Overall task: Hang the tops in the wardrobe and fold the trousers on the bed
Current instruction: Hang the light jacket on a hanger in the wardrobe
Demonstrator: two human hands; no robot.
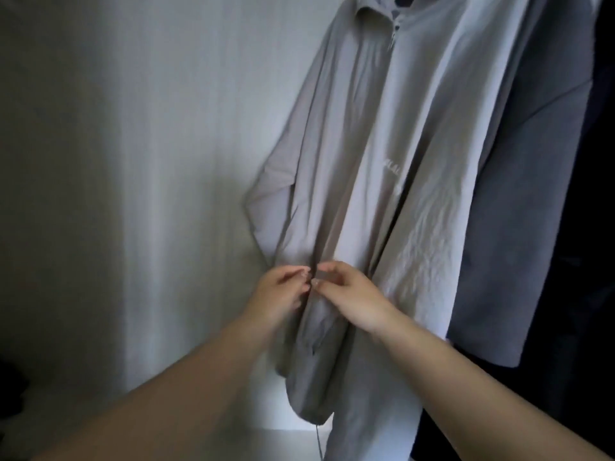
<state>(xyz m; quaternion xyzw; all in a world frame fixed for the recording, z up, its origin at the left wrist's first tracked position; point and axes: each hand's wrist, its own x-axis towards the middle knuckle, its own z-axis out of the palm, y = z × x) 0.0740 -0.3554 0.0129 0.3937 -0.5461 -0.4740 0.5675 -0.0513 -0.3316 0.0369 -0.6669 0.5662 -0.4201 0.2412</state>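
Head view: a pale grey jacket hangs inside the wardrobe, its collar and zip pull up at one o'clock and its hem trailing down to six o'clock, where a thin drawstring dangles. Small pale lettering sits on its chest, too blurred to read. The white wardrobe wall fills the frame from nine to eleven o'clock.

Both bare forearms reach in from the bottom edge and meet at the centre of the frame, on the jacket's front opening. The left hand has its fingertips pinched together on the left edge of the opening; the right hand pinches the facing edge just beside it — the two sets of fingertips nearly touch. Whether they hold a zip part or only cloth cannot be told.

At three o'clock, touching the jacket's right side, hangs a blue-grey top, and beyond it — at the far right edge — a dark garment in shadow.
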